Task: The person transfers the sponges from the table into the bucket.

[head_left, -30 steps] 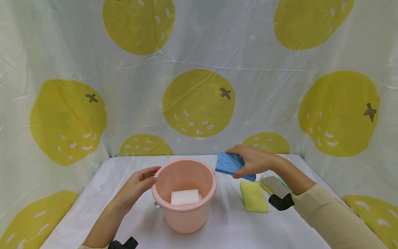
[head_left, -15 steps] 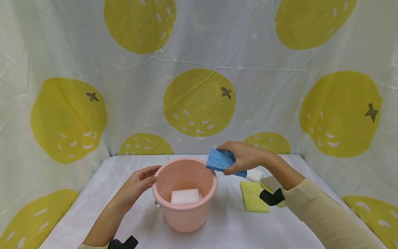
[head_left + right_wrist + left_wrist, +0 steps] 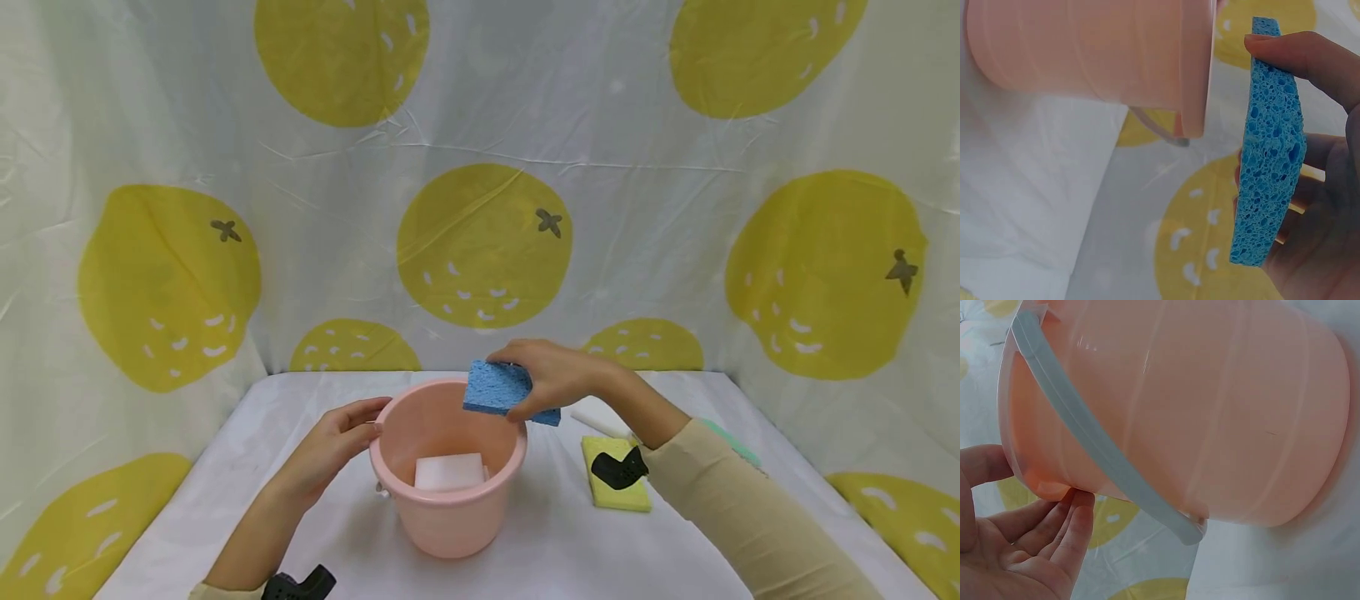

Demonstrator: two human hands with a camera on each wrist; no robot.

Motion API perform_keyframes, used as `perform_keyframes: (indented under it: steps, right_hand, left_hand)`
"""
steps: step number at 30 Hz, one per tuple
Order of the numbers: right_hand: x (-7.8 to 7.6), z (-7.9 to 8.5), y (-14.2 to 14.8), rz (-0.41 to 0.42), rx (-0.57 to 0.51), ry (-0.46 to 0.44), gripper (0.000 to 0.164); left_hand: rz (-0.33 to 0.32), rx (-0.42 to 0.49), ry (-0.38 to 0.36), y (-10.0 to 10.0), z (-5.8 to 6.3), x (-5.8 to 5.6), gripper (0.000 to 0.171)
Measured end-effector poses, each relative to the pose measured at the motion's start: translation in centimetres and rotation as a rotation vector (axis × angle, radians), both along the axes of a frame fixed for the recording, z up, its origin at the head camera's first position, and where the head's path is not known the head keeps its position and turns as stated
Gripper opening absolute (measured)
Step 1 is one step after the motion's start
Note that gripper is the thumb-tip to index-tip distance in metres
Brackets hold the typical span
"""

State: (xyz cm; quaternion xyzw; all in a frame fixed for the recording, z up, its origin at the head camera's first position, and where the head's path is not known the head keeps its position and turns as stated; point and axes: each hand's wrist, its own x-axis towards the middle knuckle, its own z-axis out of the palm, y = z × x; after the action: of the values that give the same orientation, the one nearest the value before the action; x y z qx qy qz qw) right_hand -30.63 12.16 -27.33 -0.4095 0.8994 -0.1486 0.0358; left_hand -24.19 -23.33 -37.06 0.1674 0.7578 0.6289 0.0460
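A pink bucket (image 3: 450, 529) stands on the white-covered table, with a white sponge-like block (image 3: 448, 472) visible inside. My left hand (image 3: 330, 450) holds the bucket's left rim between thumb and fingers; the left wrist view shows the fingertips (image 3: 1082, 503) against the outer wall, below the pale grey handle (image 3: 1094, 440). Pinched in my right hand (image 3: 555, 379) is a blue sponge (image 3: 497, 387), its near end over the bucket's right rim in the head view. The right wrist view shows this sponge edge-on and slightly bent, gripped between thumb and fingers.
Right of the bucket lies a yellow sponge (image 3: 626, 496), partly covered by the black wrist mount (image 3: 618, 469). Behind it a white piece (image 3: 596, 421) shows, and a mint-green thing (image 3: 731, 437) sticks out past the right sleeve. A lemon-print curtain (image 3: 483, 108) encloses the table.
My right hand has carried the blue sponge leftward, from right of the bucket to over its right rim. The left hand and bucket have stayed in place.
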Motion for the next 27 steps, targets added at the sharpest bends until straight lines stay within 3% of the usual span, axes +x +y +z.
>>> perform_keyframes:
  steps: [17, 27]
  right_hand:
    - [-0.5, 0.0, -5.1, 0.127, 0.027, -0.016, 0.083]
    - [-0.6, -0.4, -6.5, 0.163, 0.053, -0.061, 0.082]
  left_hand:
    - [0.019, -0.015, -0.008, 0.1, -0.1, 0.1, 0.053]
    - [0.020, -0.027, -0.005, 0.1, 0.0, 0.0, 0.054]
